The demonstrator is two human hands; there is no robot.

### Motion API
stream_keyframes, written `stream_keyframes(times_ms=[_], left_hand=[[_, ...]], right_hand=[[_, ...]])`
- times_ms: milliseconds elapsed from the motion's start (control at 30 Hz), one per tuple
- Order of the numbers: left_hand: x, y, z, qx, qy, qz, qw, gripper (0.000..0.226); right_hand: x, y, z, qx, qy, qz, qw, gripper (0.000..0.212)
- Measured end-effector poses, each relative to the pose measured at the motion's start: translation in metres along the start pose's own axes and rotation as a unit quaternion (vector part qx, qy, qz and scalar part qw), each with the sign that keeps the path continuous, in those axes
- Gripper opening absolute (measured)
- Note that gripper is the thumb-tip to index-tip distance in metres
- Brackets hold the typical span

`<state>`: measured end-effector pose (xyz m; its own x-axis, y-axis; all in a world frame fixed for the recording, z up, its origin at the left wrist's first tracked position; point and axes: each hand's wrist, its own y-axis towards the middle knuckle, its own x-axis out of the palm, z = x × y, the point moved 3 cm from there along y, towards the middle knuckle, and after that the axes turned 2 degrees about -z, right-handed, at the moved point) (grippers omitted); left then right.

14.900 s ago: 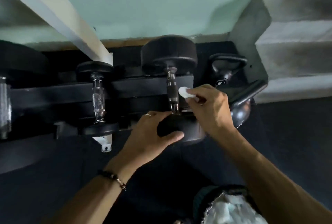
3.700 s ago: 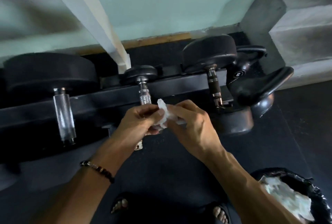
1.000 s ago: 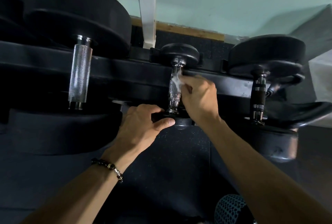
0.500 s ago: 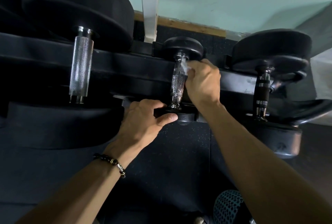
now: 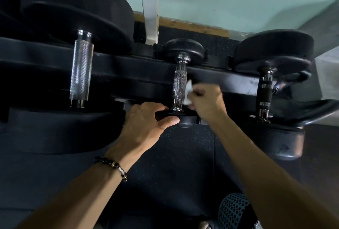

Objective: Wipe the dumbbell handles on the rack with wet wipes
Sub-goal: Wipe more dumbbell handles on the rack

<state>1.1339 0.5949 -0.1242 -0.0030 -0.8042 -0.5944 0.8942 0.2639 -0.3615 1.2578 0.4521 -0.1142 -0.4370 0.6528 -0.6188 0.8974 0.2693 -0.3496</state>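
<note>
A small dumbbell with a knurled chrome handle (image 5: 178,85) lies across the black rack (image 5: 139,74) in the middle of the view. My right hand (image 5: 208,100) pinches a white wet wipe (image 5: 188,92) against the right side of that handle, near its lower half. My left hand (image 5: 146,121) grips the dumbbell's near black head (image 5: 185,119), thumb along its front edge. A large dumbbell with a long knurled handle (image 5: 80,71) sits to the left. Another with a black-banded handle (image 5: 265,91) sits to the right.
A white post (image 5: 149,5) rises behind the rack against a pale green wall. A kettlebell handle (image 5: 315,108) juts out at the far right. Dark speckled rubber flooring (image 5: 183,159) lies below. A black dotted bag rim (image 5: 233,210) shows at the bottom right.
My right hand has slid the wipe down the middle handle from its top end toward its lower half. My left hand keeps its hold on the near head.
</note>
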Motion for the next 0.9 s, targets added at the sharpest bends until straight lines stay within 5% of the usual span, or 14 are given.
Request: stream_keyframes(times_ms=[100, 233, 300, 500, 633, 800, 900], left_hand=[[0.000, 0.000, 0.000, 0.008, 0.002, 0.004, 1.000, 0.087], [-0.007, -0.002, 0.009, 0.024, 0.015, 0.007, 1.000, 0.071], [-0.007, -0.003, 0.011, 0.019, 0.029, 0.005, 0.999, 0.074], [-0.004, -0.003, 0.008, -0.006, 0.004, -0.007, 1.000, 0.090], [-0.005, -0.004, 0.008, 0.006, 0.009, -0.008, 1.000, 0.085], [-0.010, -0.007, 0.020, -0.016, 0.053, -0.011, 0.998, 0.066], [-0.008, -0.009, 0.020, -0.024, 0.039, -0.022, 0.999, 0.069]], right_hand=[[-0.002, 0.003, 0.005, 0.002, -0.004, -0.078, 0.997, 0.018], [-0.004, 0.040, -0.019, -0.013, 0.090, 0.062, 0.994, 0.022], [0.000, 0.041, -0.015, 0.015, 0.140, 0.072, 0.987, 0.014], [-0.003, 0.001, -0.006, 0.082, 0.104, -0.113, 0.985, 0.027], [-0.009, 0.039, -0.025, 0.086, 0.281, 0.029, 0.955, 0.038], [0.001, -0.005, 0.002, 0.096, 0.140, -0.151, 0.974, 0.019], [-0.013, 0.006, -0.003, 0.085, 0.144, -0.131, 0.977, 0.020]])
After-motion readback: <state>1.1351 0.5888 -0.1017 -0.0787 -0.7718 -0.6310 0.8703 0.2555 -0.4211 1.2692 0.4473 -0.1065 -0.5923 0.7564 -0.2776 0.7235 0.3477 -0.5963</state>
